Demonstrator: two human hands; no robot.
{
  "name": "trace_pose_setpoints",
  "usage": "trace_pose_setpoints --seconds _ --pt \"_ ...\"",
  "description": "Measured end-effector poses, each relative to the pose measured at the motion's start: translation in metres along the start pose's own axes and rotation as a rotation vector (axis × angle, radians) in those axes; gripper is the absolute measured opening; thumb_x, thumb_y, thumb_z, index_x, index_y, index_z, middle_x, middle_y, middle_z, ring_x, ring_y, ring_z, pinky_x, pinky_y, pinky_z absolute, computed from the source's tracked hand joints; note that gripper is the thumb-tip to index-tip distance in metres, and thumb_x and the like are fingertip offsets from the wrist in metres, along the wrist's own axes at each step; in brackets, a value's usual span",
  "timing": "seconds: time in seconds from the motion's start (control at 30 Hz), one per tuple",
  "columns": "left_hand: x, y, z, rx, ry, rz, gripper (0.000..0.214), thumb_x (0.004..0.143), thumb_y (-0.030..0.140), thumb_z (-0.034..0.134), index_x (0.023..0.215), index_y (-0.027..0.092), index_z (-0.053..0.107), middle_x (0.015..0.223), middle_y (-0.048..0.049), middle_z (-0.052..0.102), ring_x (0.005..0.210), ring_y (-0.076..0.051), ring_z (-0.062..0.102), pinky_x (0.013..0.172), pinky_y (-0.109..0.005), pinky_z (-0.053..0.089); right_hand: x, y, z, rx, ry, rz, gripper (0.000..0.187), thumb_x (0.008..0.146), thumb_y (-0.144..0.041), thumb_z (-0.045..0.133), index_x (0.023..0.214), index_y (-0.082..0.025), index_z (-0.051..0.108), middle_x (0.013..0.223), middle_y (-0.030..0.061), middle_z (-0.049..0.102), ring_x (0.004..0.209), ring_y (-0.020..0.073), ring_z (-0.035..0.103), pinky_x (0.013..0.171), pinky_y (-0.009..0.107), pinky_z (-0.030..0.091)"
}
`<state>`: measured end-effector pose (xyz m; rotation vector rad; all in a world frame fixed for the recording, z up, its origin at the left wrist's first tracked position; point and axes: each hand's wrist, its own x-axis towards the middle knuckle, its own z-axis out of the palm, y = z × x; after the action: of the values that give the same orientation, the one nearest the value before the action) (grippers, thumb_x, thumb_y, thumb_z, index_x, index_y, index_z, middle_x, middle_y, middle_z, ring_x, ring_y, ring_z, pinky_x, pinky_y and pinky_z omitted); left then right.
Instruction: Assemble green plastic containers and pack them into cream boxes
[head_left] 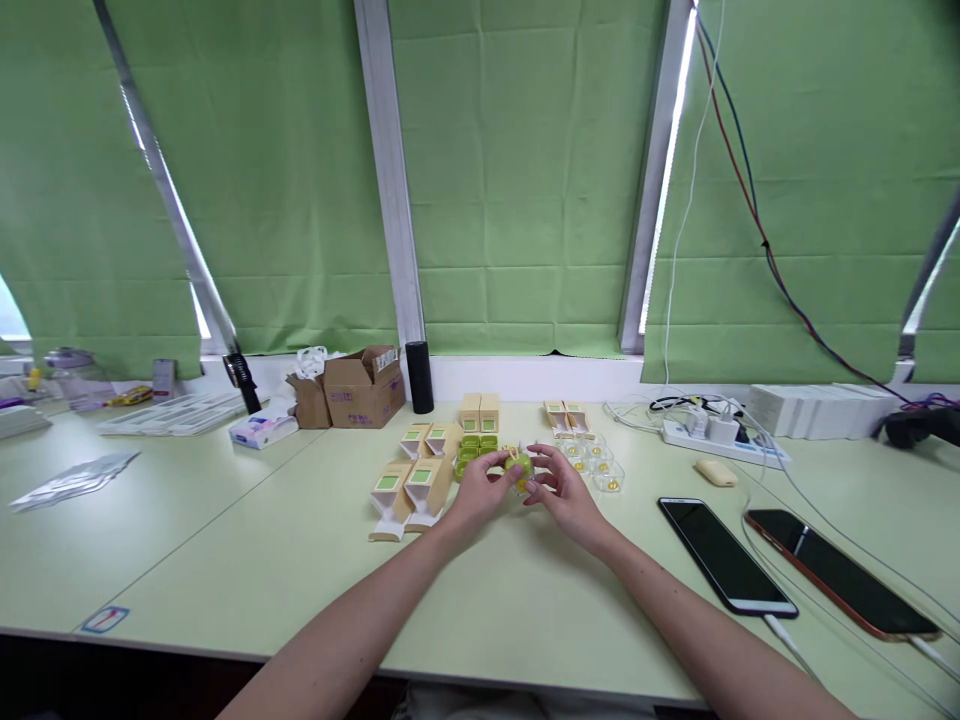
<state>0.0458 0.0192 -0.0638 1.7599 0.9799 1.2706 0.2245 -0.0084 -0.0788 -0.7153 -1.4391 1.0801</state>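
Note:
Both my hands meet over the middle of the pale green table [225, 560], far out from me. My left hand [480, 490] and my right hand [559, 490] are each closed on a small round yellow-green object [519, 468] held between their fingertips. Just behind my hands lie green square pieces [477, 446] and several clear round cups [600, 465] with yellow bits in them. Several small tan cartons with green panels [411, 485] lie open to the left of my hands.
Two dark phones [724, 553] [836, 572] on cables lie at the right, with a white power strip [712, 435] and a cream case [716, 472] behind them. A black cylinder [419, 377], a brown cardboard box [364, 385] and a tissue pack [262, 428] stand at the back.

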Motion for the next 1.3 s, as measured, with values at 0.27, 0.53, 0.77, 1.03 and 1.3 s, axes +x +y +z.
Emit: trace_pose_setpoints --seconds 0.27,0.53,0.77,1.03,1.3 --pt "-0.001 -0.001 0.0 -0.049 0.03 -0.019 0.066 0.08 0.062 0.078 0.123 0.013 0.068 0.124 -0.0186 0.07 0.112 -0.029 0.067 0.09 -0.039 0.057 0.002 -0.001 0.0 0.068 0.013 0.016 0.057 0.08 -0.049 0.082 0.127 -0.031 0.055 0.118 0.0051 0.063 0.091 0.0202 0.07 0.08 0.043 0.064" --pt "-0.01 0.007 0.0 0.036 -0.002 0.09 0.053 0.085 0.048 0.077 0.129 0.022 0.061 0.127 -0.0131 0.067 0.115 -0.025 0.063 0.092 -0.036 0.053 0.002 -0.008 0.001 0.109 0.041 0.001 0.052 0.083 -0.051 0.081 0.123 -0.031 0.055 0.119 0.0049 0.064 0.095 0.0211 0.071 0.086 0.046 0.063" --pt "-0.008 0.006 0.001 0.09 0.02 0.119 0.039 0.088 0.043 0.075 0.12 0.022 0.067 0.119 -0.0103 0.069 0.109 -0.024 0.065 0.091 -0.036 0.054 0.003 -0.012 0.001 0.118 0.038 -0.013 0.042 0.08 -0.051 0.082 0.112 -0.029 0.063 0.111 0.0037 0.067 0.096 0.0229 0.071 0.086 0.045 0.064" --pt "-0.009 0.015 0.001 0.094 0.051 0.113 0.04 0.085 0.043 0.077 0.117 0.021 0.07 0.109 -0.0089 0.071 0.103 -0.024 0.065 0.093 -0.038 0.053 0.003 -0.015 0.0 0.187 0.046 0.023 0.048 0.077 -0.054 0.085 0.112 -0.028 0.065 0.105 0.0038 0.072 0.094 0.0241 0.073 0.094 0.05 0.061" --pt "-0.011 0.011 0.0 0.02 -0.01 0.156 0.045 0.092 0.044 0.07 0.129 0.019 0.063 0.11 -0.011 0.071 0.106 -0.024 0.068 0.098 -0.04 0.053 0.007 -0.001 -0.01 0.457 0.056 0.168 0.051 0.078 -0.054 0.082 0.116 -0.029 0.062 0.095 0.0047 0.077 0.082 0.0281 0.077 0.074 0.044 0.059"
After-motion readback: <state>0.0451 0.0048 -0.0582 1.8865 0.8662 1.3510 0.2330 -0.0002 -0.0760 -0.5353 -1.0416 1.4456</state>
